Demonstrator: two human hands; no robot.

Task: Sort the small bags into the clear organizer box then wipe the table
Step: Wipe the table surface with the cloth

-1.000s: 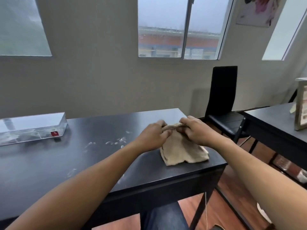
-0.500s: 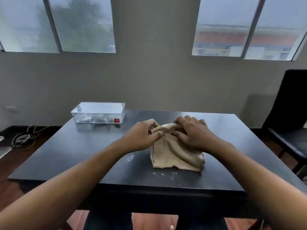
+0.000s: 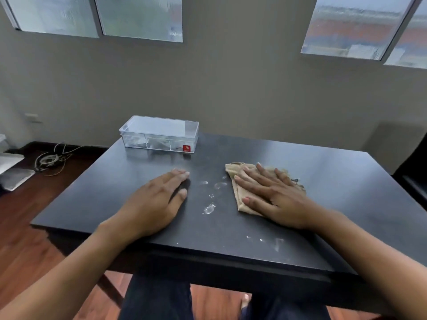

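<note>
A beige cloth [image 3: 238, 173] lies flat on the black table [image 3: 335, 181], right of centre. My right hand [image 3: 272, 195] presses down on it with straight, spread fingers. My left hand [image 3: 154, 202] rests flat on the bare tabletop to the left, fingers straight, apart from the cloth. Between the hands are pale smears and droplets [image 3: 209, 209] on the surface. The clear organizer box [image 3: 159, 133] stands at the table's far left edge, lid on, with small bags dimly visible inside and a red label on its front.
More pale marks [image 3: 275, 242] sit near the table's front edge. Tangled cables [image 3: 49, 159] and grey flat items [image 3: 13, 179] lie on the wooden floor at left. A dark chair edge [image 3: 413, 179] shows at far right. The wall is just behind the table.
Both hands let go of the bunched cloth. It now lies flattened under my right palm, and my left hand has moved left onto the bare table. My view tilted down.
</note>
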